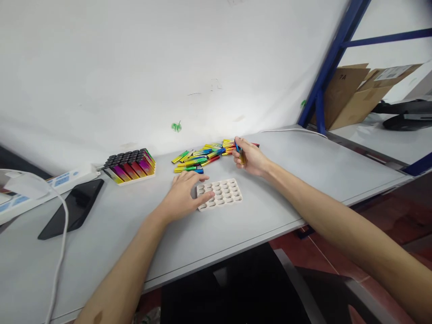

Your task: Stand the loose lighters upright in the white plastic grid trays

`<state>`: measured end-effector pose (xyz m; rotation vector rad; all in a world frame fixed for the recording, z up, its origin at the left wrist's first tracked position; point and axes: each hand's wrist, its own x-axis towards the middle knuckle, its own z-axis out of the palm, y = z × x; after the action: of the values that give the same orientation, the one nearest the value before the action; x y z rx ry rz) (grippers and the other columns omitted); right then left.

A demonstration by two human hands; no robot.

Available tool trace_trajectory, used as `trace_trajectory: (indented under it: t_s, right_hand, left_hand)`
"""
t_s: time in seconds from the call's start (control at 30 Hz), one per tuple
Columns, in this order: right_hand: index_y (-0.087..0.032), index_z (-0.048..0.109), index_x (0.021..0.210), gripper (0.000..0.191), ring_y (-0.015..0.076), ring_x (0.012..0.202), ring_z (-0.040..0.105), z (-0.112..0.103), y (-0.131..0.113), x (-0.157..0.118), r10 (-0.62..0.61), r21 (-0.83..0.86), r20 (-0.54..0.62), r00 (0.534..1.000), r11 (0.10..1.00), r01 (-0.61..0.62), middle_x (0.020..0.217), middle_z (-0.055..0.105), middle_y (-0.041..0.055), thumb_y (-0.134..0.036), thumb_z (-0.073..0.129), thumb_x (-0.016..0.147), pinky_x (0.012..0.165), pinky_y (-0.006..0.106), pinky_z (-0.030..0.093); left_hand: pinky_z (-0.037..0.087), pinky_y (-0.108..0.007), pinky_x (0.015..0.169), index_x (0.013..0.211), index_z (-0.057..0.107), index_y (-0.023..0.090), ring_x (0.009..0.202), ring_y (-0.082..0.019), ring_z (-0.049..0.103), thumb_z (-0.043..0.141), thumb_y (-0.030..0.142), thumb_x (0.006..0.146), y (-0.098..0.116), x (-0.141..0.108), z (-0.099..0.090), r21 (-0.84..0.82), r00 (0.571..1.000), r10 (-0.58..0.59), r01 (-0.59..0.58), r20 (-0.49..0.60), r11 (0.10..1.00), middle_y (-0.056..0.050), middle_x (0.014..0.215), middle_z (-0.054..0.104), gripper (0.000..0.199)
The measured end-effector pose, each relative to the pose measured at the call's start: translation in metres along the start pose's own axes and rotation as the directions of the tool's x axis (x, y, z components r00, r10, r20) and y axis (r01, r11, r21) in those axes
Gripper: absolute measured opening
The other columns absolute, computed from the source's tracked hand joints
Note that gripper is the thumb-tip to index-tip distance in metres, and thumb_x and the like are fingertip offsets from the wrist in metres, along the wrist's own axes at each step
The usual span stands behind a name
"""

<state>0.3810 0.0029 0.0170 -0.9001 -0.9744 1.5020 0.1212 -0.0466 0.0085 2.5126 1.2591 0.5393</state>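
My left hand [185,192] rests at the left side of a white tray [239,189] with rows of slots, its fingers apart and the thumb over the tray's edge. The slots that show hold nothing. My right hand [249,156] is raised at the right end of a loose pile of shiny coloured cases [193,161]. Its fingers are closed round a blue and yellow metallic case [241,155]. The pile of yellow, green, blue and red pieces lies behind the tray, near the wall.
A block of upright coloured pieces with black tops [130,167] stands in a white tray at the left. Beside it lie a black phone [76,208], a power strip [62,181] and a white cable [63,238]. Cardboard boxes [357,96] stand beyond the blue frame [332,58].
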Motion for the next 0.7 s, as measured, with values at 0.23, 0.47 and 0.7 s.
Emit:
trace_trajectory:
  t_s: [0.23, 0.47, 0.7]
  right_hand:
    - [-0.024, 0.036, 0.068, 0.055, 0.0069, 0.039, 0.008, -0.0013, 0.0021, 0.0006, 0.057, -0.101, -0.006, 0.998, 0.993, -0.057, 0.046, 0.020, -0.0105, -0.072, 0.043, 0.093, 0.037, 0.022, 0.008]
    - [-0.023, 0.031, 0.062, 0.043, 0.0073, 0.039, 0.006, 0.0034, 0.0023, -0.0002, -0.017, -0.173, -0.014, 1.000, 0.985, 0.015, 0.045, 0.018, -0.0085, -0.046, 0.033, 0.098, 0.037, 0.022, 0.008]
    - [-0.024, 0.030, 0.062, 0.047, 0.0074, 0.040, 0.006, 0.0036, 0.0052, -0.0002, -0.024, -0.145, -0.040, 0.999, 0.989, 0.018, 0.046, 0.017, -0.0086, -0.052, 0.034, 0.099, 0.037, 0.022, 0.008]
  left_hand:
    - [0.040, -0.049, 0.108, 0.115, 0.067, 0.026, 0.121, -0.029, 0.057, 0.057, 0.059, 0.091, -0.0010, 0.0021, 0.0028, 0.005, 0.999, -0.014, 0.014, -0.047, 1.000, -0.006, 0.120, 0.070, 0.042]
    - [0.045, -0.048, 0.103, 0.112, 0.067, 0.025, 0.112, -0.028, 0.061, 0.056, 0.056, 0.093, -0.0035, 0.0041, 0.0026, 0.018, 0.995, -0.034, 0.036, -0.091, 0.999, -0.006, 0.110, 0.072, 0.038]
    - [0.045, -0.048, 0.103, 0.111, 0.067, 0.025, 0.110, -0.028, 0.061, 0.055, 0.056, 0.093, -0.0060, 0.0044, 0.0039, 0.019, 0.995, -0.036, 0.038, -0.096, 0.999, -0.006, 0.108, 0.072, 0.038]
